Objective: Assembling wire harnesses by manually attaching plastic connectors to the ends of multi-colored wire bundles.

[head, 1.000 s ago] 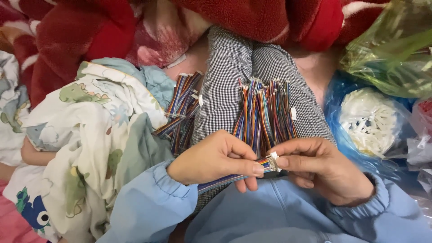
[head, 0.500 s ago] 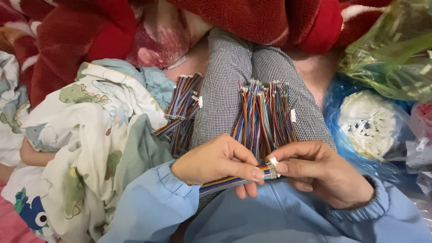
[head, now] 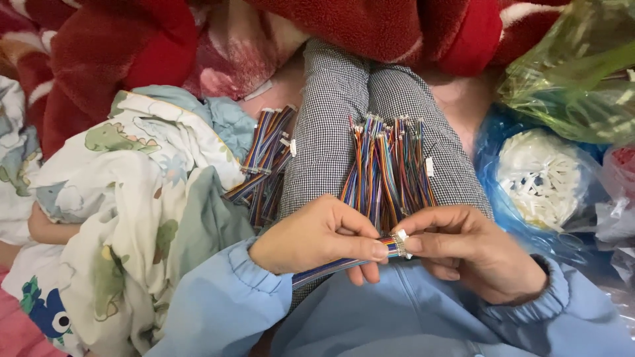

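My left hand (head: 317, 235) pinches a flat rainbow-coloured ribbon cable (head: 331, 266) near its end, the cable trailing down to the left under the hand. My right hand (head: 473, 251) grips the small white connector (head: 401, 242) at that cable's tip, thumb and fingers closed on it. Just beyond both hands a bundle of several multicoloured wire harnesses (head: 387, 168) lies on my checked trouser legs (head: 334, 112). A second pile of the same ribbon cables (head: 264, 162) lies to the left of my leg.
A dinosaur-print quilt (head: 126, 198) covers the left side. A red fleece blanket (head: 119, 53) lies across the top. At right sit a blue plastic bag with white connectors (head: 549, 182) and a green plastic bag (head: 582, 73).
Both hands have shifted slightly down and together at the cable end. The right hand's fingers have closed more tightly over the white connector.
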